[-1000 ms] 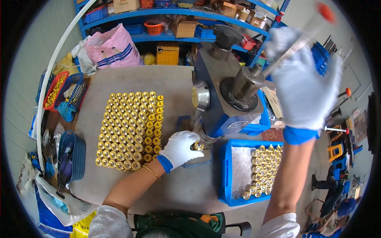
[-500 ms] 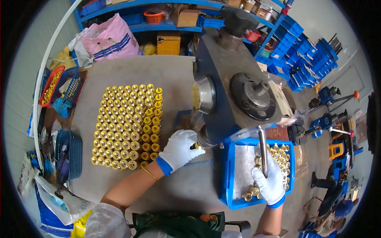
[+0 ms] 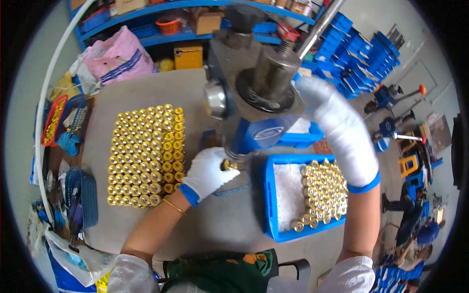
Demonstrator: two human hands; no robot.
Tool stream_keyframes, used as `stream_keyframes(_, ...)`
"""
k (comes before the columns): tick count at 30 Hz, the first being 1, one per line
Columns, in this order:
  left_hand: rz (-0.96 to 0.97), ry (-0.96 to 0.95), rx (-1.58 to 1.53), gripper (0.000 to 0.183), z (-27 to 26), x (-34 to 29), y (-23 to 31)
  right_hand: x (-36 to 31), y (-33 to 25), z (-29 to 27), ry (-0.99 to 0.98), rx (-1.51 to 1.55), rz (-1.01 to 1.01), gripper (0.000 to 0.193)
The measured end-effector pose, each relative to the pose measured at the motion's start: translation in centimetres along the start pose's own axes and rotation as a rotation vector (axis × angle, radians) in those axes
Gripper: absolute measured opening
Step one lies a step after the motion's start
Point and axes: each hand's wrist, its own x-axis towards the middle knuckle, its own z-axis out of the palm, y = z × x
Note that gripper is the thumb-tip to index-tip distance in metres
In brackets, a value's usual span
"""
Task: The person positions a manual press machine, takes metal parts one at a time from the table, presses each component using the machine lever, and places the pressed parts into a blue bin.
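Observation:
My left hand [image 3: 207,170], in a white glove with a blue cuff, pinches a small brass fitting [image 3: 227,165] below the ram of a dark hand press [image 3: 264,132]. The ram's lower end covers part of that fitting. My right hand [image 3: 320,100], gloved the same way, is raised at the press's right side and smeared by motion; its fingers are not clear. Beyond it, the metal lever [image 3: 320,29] slants up and away to the right. Left of the press, a block of brass fittings [image 3: 141,156] stands upright in rows on the grey table [image 3: 195,229].
At right, a blue bin [image 3: 268,205] with a white liner holds more brass fittings [image 3: 325,190]. A blue basket [image 3: 82,195] and a red basket [image 3: 53,122] line the left side. A pink sack [image 3: 119,56] lies behind, before blue shelving [image 3: 190,35]. Other presses and a person are at far right.
The lever has swung from near the bin to up and away. My right hand has risen with a blur from the lever. My left hand still holds a fitting under the ram. The view has shifted.

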Motion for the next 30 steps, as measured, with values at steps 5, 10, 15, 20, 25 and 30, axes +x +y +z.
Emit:
stream_keyframes(5, -0.076, 0.210, -0.082, 0.024, -2.3, 0.7, -2.6, -10.8, 5.8, -1.4, -0.774, -1.245, 0.236, 0.026)
stream_keyframes(10, -0.088, 0.402, 0.370, 0.037, -6.8, -0.1, -10.4, -15.2, 9.0, 2.8, -0.949, -1.238, 0.503, 0.031)
stream_keyframes(15, -0.203, 0.462, 0.421, 0.038, -9.0, -0.7, -13.9, -16.4, 10.2, 3.8, -1.108, -1.340, 0.298, 0.020)
stream_keyframes(20, -0.155, 0.351, 0.538, 0.040, -9.3, -0.9, -14.8, -15.6, 10.3, 3.3, -1.099, -1.262, 0.323, 0.018)
stream_keyframes(25, -0.217, 0.209, 0.619, 0.047, -8.6, -0.8, -15.0, -15.1, 10.4, 3.4, -1.157, -1.274, 0.302, 0.019)
stream_keyframes(30, -0.260, 0.123, 0.670, 0.051, -8.7, -1.0, -14.3, -14.2, 9.5, 3.3, -1.123, -1.225, 0.376, 0.020)
